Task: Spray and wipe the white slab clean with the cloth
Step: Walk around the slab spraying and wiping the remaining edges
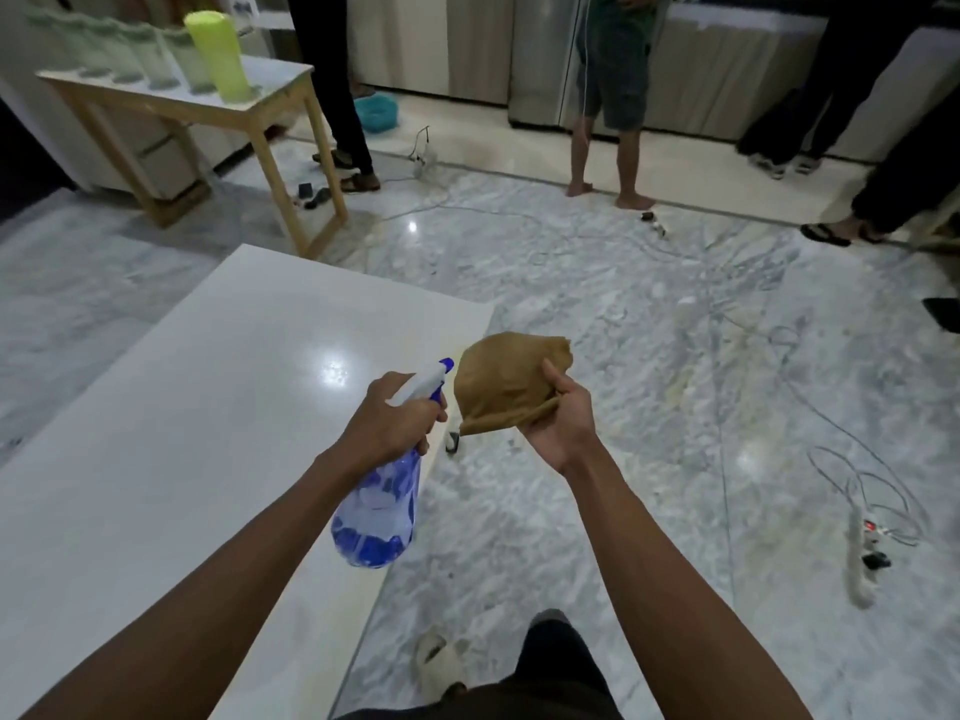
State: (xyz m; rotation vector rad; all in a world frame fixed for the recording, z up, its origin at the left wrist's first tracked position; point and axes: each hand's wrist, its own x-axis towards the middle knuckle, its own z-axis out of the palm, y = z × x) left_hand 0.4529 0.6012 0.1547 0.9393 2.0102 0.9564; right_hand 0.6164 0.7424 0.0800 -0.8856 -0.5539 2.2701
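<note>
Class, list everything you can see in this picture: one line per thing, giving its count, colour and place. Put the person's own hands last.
white slab: one, white and glossy, lower left
spray bottle: one, clear blue with a white and blue head, above the slab's right edge
cloth: one, brown, bunched, in the air just right of the slab
side table: one, pale wood with a white top, upper left
tumbler: one, lime green, on the side table
floor: grey-veined marble
power strip: one, white, on the floor at right, with cables
bystanders: several, seen only from the waist down, along the far edge
left hand: grips the spray bottle's neck
right hand: holds the cloth
</note>
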